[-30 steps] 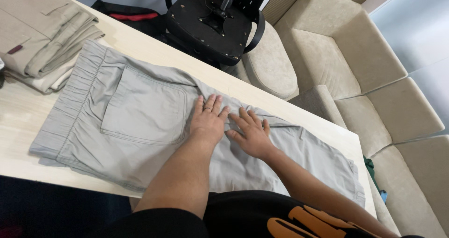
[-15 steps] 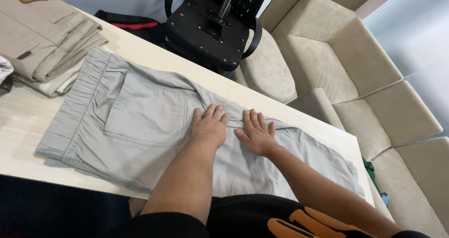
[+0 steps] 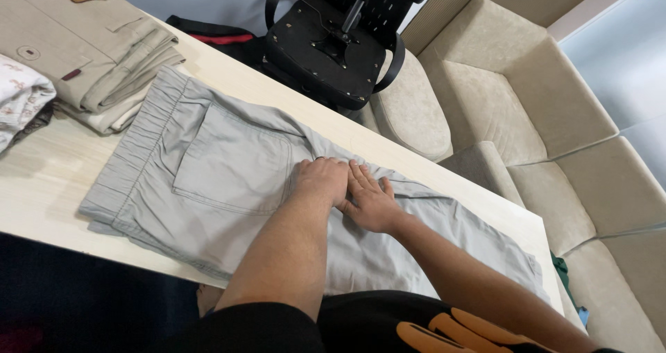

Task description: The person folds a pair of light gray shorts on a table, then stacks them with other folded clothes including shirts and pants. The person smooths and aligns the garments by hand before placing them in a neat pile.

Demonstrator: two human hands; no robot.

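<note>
grey trousers (image 3: 229, 186) lie flat along the table's (image 3: 41, 186) far edge, waistband toward its left end. left hand (image 3: 320, 179) and right hand (image 3: 369, 202), fingers together, press palm-down mid-garment. fabric looks soft, light, limp; waistband or hems suit gripping.

- Grey trousers (image 3: 229, 186): folded lengthwise, flat on the table, elastic waistband toward 10 o'clock, legs toward 4 o'clock, 1 back pocket facing up, creased at the middle.
</note>
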